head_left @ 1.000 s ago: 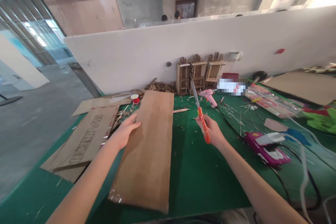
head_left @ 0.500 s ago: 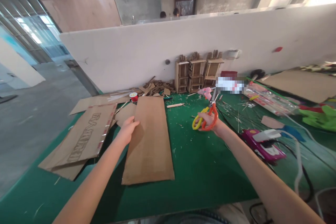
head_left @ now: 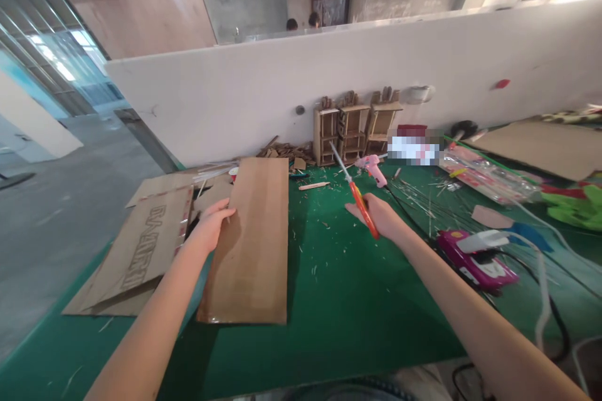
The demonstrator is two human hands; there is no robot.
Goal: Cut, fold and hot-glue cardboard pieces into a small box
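My left hand (head_left: 214,224) grips the left edge of a long brown cardboard piece (head_left: 254,241), which is raised a little above the green table. In my right hand (head_left: 376,213) is a pair of scissors (head_left: 357,197) with orange and yellow handles, seen edge-on with the blades pointing up and to the left. The scissors are apart from the cardboard, to its right. Left of the cardboard, larger printed cardboard sheets (head_left: 141,250) lie partly behind my left forearm.
Small cardboard structures (head_left: 350,128) stand against the white partition (head_left: 235,94), beside a heap of cardboard scraps (head_left: 282,151). A pink glue gun (head_left: 374,170) and a purple power strip (head_left: 477,263) with cables lie to the right on the green table (head_left: 343,301).
The cardboard piece has moved left with my left hand. My right hand has turned the scissors from a broad view to edge-on, uncovering the glue gun.
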